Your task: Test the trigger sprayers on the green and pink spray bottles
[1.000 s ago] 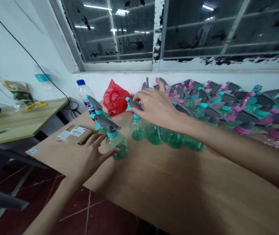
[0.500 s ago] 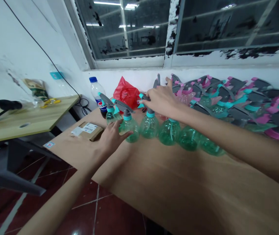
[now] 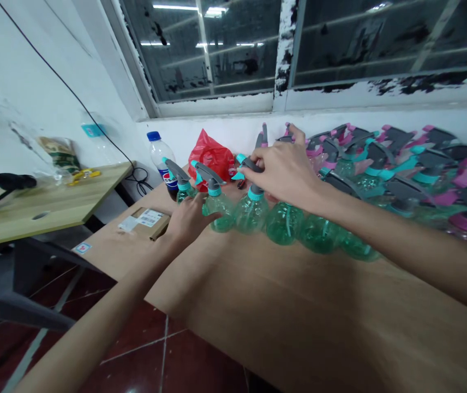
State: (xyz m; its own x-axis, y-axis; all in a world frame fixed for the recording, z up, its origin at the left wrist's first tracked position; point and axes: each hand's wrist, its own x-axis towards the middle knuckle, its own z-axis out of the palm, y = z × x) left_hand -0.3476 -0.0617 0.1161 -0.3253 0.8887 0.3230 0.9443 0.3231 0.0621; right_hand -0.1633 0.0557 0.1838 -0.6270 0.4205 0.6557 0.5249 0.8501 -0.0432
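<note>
Clear green spray bottles with grey and turquoise trigger heads stand in a row along the table. My right hand (image 3: 288,170) pinches the trigger head of the third spray bottle from the left (image 3: 252,213), one finger raised toward the window. At the row's left end my left hand (image 3: 189,219) rests against the leftmost spray bottle (image 3: 184,188), its thumb spread out before the second spray bottle (image 3: 219,210). That left hand's fingertips are partly hidden. More green bottles (image 3: 285,224) continue to the right, some beneath my right forearm.
Many spray bottles with pink or turquoise trims (image 3: 413,174) crowd the right back. A red plastic bag (image 3: 209,153), a cola bottle (image 3: 162,158) and a flat cardboard box (image 3: 145,222) lie toward the left. The table's front edge drops to a red tiled floor (image 3: 135,349).
The third bottle's trigger head has tilted or turned slightly under my right hand, which shifted a little right. My left hand has moved slightly up and left against the bottles.
</note>
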